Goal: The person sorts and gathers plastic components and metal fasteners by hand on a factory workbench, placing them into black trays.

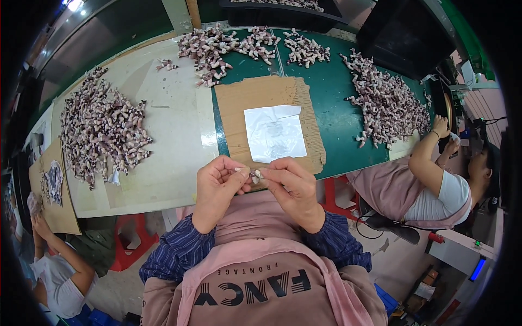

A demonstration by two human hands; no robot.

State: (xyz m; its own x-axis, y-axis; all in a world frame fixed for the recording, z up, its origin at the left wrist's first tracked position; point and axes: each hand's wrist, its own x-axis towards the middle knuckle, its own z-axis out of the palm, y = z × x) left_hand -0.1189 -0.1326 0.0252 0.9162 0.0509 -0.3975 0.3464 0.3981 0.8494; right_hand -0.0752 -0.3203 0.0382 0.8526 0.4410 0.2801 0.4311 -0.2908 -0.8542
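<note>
My left hand (217, 187) and my right hand (291, 187) meet at the near edge of the workbench, fingertips pinched together on a small pale piece (254, 174). The piece is tiny and mostly covered by my fingers. Just beyond my hands lies a brown cardboard sheet (239, 117) with a white sheet (273, 132) on top of it. My blue striped sleeves and pink apron fill the lower part of the view.
Heaps of small purple-and-white pieces lie on the bench: a large one at left (100, 127), several at the back (217, 49), and one at right (386, 100). A person in a pink apron (429, 185) works at right; another person's arm (51, 255) is at lower left. Red stools stand below.
</note>
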